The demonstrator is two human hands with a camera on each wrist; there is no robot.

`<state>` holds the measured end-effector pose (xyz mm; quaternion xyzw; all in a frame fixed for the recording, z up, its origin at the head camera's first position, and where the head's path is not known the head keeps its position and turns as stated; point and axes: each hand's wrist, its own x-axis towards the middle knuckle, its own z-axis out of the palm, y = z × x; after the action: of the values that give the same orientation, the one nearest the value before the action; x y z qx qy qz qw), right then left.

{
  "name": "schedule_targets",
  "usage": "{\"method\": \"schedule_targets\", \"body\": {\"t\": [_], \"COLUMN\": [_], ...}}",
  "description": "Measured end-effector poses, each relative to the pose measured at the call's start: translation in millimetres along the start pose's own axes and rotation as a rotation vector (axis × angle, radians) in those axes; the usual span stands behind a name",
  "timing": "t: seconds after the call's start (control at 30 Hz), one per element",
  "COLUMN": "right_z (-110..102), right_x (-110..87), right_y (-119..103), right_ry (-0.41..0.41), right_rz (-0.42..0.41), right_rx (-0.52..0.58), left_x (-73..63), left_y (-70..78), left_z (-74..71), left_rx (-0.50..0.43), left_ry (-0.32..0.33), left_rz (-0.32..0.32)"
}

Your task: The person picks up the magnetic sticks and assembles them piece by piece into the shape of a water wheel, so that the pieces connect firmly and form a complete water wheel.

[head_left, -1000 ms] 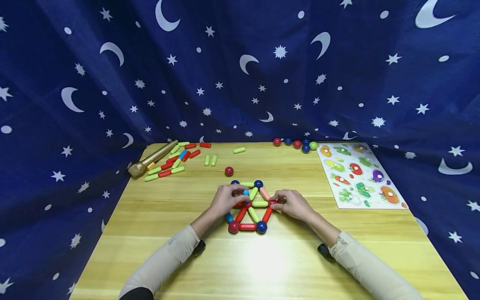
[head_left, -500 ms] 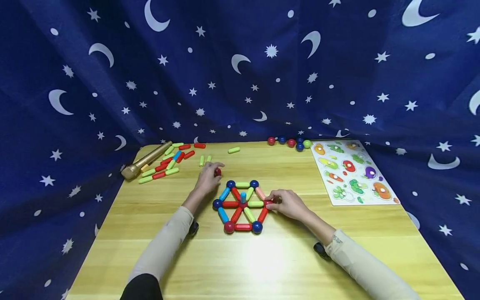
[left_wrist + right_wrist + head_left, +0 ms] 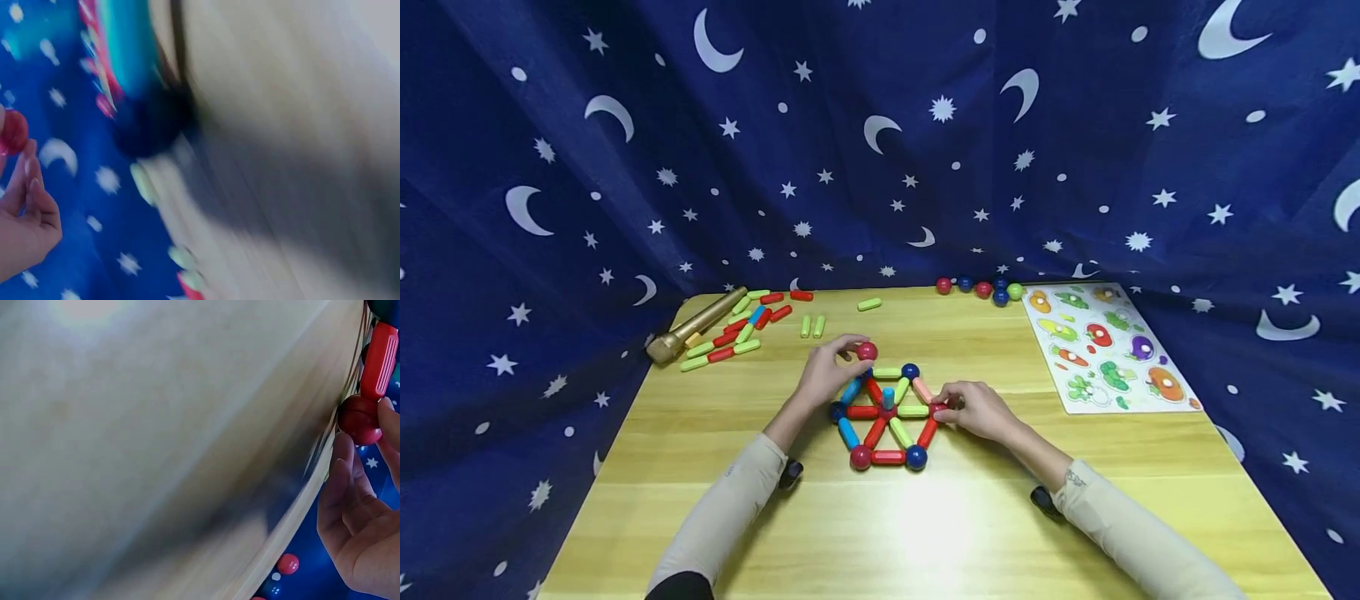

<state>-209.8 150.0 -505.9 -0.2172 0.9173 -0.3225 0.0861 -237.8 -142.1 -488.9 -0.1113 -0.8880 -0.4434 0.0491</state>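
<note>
A flat hexagon of coloured rods and balls lies mid-table, with red, green, blue and pink rods running between blue and red balls. From its red centre ball a blue rod (image 3: 888, 398) stands upright. My left hand (image 3: 824, 372) pinches a loose red ball (image 3: 867, 351) just above the hexagon's far left corner; the left wrist view shows that red ball (image 3: 14, 132) between thumb and fingers. My right hand (image 3: 981, 411) pinches the red ball (image 3: 359, 419) at the hexagon's right corner, where a red rod (image 3: 379, 360) joins it.
Several loose rods (image 3: 721, 354) lie at the far left beside a gold microphone (image 3: 696, 325). Two green rods (image 3: 806, 326) and another green rod (image 3: 869, 304) lie nearer the middle. Several balls (image 3: 983, 290) sit along the back edge. A vegetable puzzle board (image 3: 1108, 350) lies at right.
My left hand has left the upright blue rod, reached back to the loose red ball, and carried it right to the hexagon's far left corner. My right hand keeps its hold.
</note>
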Motion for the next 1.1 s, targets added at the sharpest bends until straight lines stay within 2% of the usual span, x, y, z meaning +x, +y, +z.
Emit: {"method": "schedule_targets", "body": {"t": [0.1, 0.23, 0.47, 0.73, 0.8, 0.9, 0.97, 1.0, 1.03, 1.1], "right_z": [1.8, 1.0, 3.8, 1.6, 1.2, 1.2, 1.5, 1.6, 1.6, 1.2], "right_x": [-0.4, 1.5, 0.4, -0.4, -1.0, -1.7, -2.1, -2.1, -2.2, -2.3], "right_y": [0.3, 0.8, 1.0, 2.6, 3.0, 2.9, 2.7, 2.5, 2.4, 2.4], "right_ry": [0.005, 0.009, -0.001, -0.002, -0.003, 0.001, 0.001, 0.002, 0.002, 0.003], "right_rz": [0.002, 0.001, -0.002, 0.004, -0.001, -0.003, -0.005, -0.004, -0.005, -0.006], "right_rx": [0.0, -0.002, 0.007, 0.019, 0.02, 0.02, 0.015, 0.014, 0.014, 0.009], "left_x": [-14.9, -22.6, -29.6, -29.5, -28.6, -22.2, -12.8, -6.1, 2.1, 20.3], "left_y": [19.5, 31.5, 25.6, 28.0, 27.0, 20.6, 11.0, 4.5, -2.4, -18.5], "left_z": [8.0, 14.8, 17.3, 19.4, 19.2, 13.9, 6.0, 1.2, -3.9, -13.5], "left_rx": [-0.059, -0.007, 0.006, 0.038, 0.025, -0.032, -0.06, -0.059, -0.031, 0.064], "left_ry": [-0.062, -0.086, -0.143, -0.148, -0.173, -0.274, -0.354, -0.374, -0.366, -0.271], "left_rz": [0.081, 0.128, 0.131, 0.13, 0.127, 0.109, 0.081, 0.066, 0.052, -0.006]}}
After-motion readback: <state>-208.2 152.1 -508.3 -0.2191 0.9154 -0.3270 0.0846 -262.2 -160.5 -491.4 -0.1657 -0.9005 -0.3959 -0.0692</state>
